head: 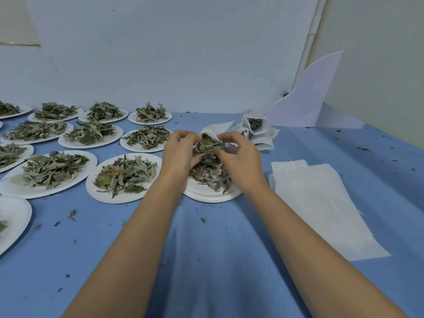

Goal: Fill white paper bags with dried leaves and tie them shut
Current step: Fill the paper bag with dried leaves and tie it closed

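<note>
Over blue desk (218, 260), grips white paper bag (214, 131) with left hand (181, 152), pinches dried leaves (208, 145) at its mouth with right hand (241, 161).

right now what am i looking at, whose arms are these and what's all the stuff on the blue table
No machine here: a camera worn on a person's head looks down at their bare arms. The left hand and right hand both grip a white paper bag, with dried leaves bulging from its mouth, above a paper plate of leaves. More leaf-filled plates lie to the left, flat empty bags to the right, filled bags behind, all on a blue cloth.
</note>
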Demonstrator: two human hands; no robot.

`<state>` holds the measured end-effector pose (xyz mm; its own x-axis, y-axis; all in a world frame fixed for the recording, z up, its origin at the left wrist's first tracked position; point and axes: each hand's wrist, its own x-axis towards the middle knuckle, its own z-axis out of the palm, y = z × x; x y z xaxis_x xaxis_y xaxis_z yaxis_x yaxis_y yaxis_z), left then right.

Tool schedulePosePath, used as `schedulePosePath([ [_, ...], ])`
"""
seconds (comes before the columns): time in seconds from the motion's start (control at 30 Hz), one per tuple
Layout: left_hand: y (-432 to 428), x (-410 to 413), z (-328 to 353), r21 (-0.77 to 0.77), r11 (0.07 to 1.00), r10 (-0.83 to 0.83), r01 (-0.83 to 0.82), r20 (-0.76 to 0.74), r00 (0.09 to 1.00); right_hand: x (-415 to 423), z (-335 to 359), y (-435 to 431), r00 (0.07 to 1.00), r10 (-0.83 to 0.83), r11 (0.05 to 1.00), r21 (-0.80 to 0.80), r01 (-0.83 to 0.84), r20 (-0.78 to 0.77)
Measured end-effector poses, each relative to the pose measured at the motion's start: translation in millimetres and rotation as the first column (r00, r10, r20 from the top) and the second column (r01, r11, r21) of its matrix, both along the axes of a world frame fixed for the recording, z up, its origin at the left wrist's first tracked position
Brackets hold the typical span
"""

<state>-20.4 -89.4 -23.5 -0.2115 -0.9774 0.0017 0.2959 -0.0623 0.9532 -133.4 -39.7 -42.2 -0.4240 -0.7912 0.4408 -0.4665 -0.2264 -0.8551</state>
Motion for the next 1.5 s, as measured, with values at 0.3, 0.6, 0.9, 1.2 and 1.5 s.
schedulePosePath([
  [0.3,5.2,2.4,-12.5,-0.445,0.895,0.198,0.030,0.457,0.867,0.1,3.8,-6.6,0.949,-0.108,0.990,0.118,0.076,0.295],
  [0.6,-5.9,10.5,-9.8,-0.234,0.962,0.195,-0.140,0.230,0.953,-3.0,14.2,-0.2,0.943,0.217,0.955,0.147,-0.259,0.252],
  [0.9,-5.1,12.9,-5.0,0.070,0.994,0.095,-0.090,-0.086,0.992,-1.5,6.0,0.2,0.977,0.187,0.972,0.164,-0.169,-0.100],
  [1.2,6.1,-7.3,-5.8,-0.039,0.998,0.057,-0.056,0.027,0.998,-1.6,3.3,1.7,0.990,-0.118,0.993,-0.038,0.115,-0.076],
  [1.5,10.1,-2.5,-7.0,-0.270,0.963,0.075,0.007,0.292,0.953,-1.9,5.2,0.7,0.968,-0.251,0.968,-0.032,0.250,-0.031],
])
